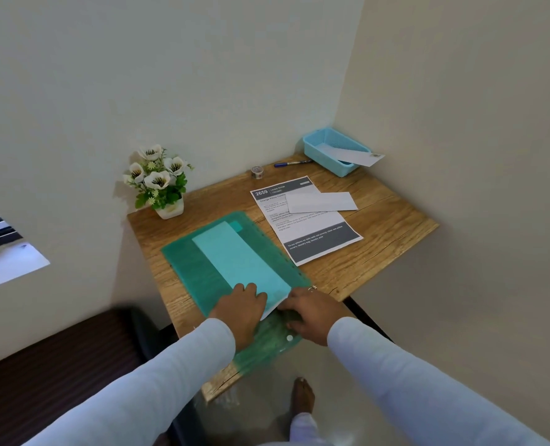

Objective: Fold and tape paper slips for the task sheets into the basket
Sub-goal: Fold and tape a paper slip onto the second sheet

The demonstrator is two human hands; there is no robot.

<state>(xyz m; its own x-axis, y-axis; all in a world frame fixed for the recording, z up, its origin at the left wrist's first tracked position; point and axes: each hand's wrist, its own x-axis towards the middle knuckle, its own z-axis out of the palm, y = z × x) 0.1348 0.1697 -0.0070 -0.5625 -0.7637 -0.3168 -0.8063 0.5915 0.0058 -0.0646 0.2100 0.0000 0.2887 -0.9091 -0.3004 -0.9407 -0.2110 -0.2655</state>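
Note:
A green translucent folder [190, 265] lies on the wooden table [380, 239], and a sheet of paper [235, 259] shows through it. My left hand [243, 305] rests flat on the folder's near end. My right hand [309, 312] pinches the white corner of the paper sticking out at the folder's opening. Further back lies a printed task sheet [312, 230] with a folded white slip [322, 202] on it. A blue basket [331, 149] in the far right corner holds another folded slip [354, 156]. A small tape roll [257, 172] stands behind the sheet.
A blue pen [291, 163] lies by the basket. A white pot of artificial flowers [159, 181] stands at the table's far left corner. Walls close the table in behind and to the right. A dark seat [58, 358] is at lower left.

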